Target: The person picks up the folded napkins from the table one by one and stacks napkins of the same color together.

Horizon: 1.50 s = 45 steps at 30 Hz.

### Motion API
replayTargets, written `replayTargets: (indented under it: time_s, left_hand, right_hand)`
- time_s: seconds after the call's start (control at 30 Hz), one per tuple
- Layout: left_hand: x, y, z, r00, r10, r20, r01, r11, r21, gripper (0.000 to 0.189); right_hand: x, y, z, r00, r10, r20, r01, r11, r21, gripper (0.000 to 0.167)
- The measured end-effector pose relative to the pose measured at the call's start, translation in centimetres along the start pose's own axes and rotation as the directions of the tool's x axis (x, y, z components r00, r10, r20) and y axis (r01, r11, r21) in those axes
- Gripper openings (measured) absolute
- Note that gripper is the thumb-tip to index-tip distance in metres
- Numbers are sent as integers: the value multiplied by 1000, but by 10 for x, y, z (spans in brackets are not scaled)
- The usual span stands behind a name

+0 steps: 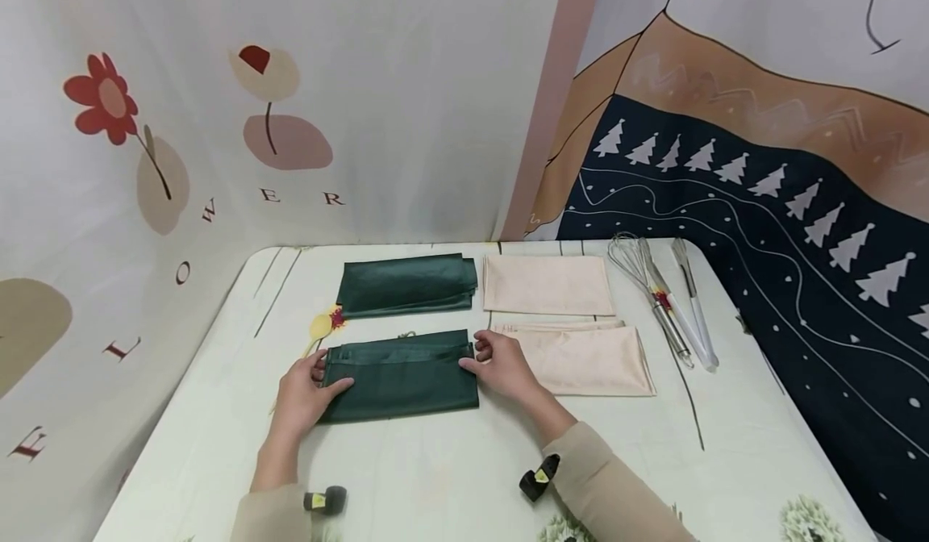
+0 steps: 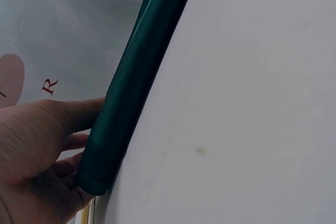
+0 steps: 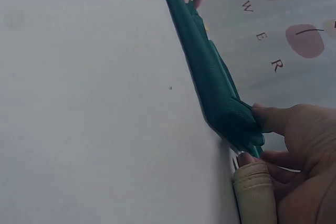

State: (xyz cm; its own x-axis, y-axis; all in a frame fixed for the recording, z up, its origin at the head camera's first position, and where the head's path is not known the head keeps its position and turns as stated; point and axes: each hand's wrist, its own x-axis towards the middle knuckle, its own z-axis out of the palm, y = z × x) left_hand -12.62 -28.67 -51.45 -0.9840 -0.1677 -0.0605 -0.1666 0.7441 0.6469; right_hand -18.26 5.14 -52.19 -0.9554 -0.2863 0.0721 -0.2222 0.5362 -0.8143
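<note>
A folded dark green cloth lies on the near left part of the table. My left hand grips its left end, thumb on top and fingers at the edge. At the right end, my right hand pinches the same cloth between thumb and fingers. In the left wrist view the cloth appears as a thick folded band, with the left hand around its lower end. The right wrist view shows the right hand at the cloth's near corner; the fingertips are partly hidden.
Behind lies another folded green cloth. Two folded pale pink cloths, a far one and a near one, lie to the right. A whisk and white-handled utensils lie farther right. Curtains hang behind the table.
</note>
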Motion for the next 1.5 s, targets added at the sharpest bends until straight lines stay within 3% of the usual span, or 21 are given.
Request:
replayTargets:
  time_s: [0.17,0.3,0.43,0.5,0.6,0.77,1.0,1.2,1.33,1.5]
  left_hand:
    - [1,1,-4,1000,-1,26,1,1000,5,70]
    - [0,2,-5,999,16,45,-17,1000,14,55]
    - [1,3,-6,997,37,66,-38,999,15,41]
    - [1,2,-5,997,38,67,-39,999,16,35]
    - [0,1,-3,998,51,44,-52,998,21,25]
    - [0,-1,2,996,88,-13,-88,996,3,18]
    - [-5,2,4,996,82,-48,-84,996,-39,21]
    - [-5,6,3,1000,-21,9,22,994,-109,41]
    - [-4,3,5,990,-132,56,142,958,-251,63]
    - [-5,1,3,959,-262,106,281,844,-457,84]
  right_hand:
    - [2,-3,1,1000,9,26,-9,1000,-9,50]
    - [3,-7,1,997,35,64,-34,999,-19,50]
    - [5,-11,2,997,26,74,-20,996,-84,46]
    - [7,-13,3,996,19,87,-10,994,-111,36]
    - [8,-15,3,992,15,122,1,991,-136,28]
    - [9,-16,2,988,1,153,23,988,-155,42]
    - [7,-15,1,985,-19,173,31,997,-66,32]
    - [7,-15,3,979,110,171,-127,987,94,17]
    - [6,-17,2,962,201,183,-236,952,194,39]
    - [6,-18,1,946,257,198,-307,907,288,70]
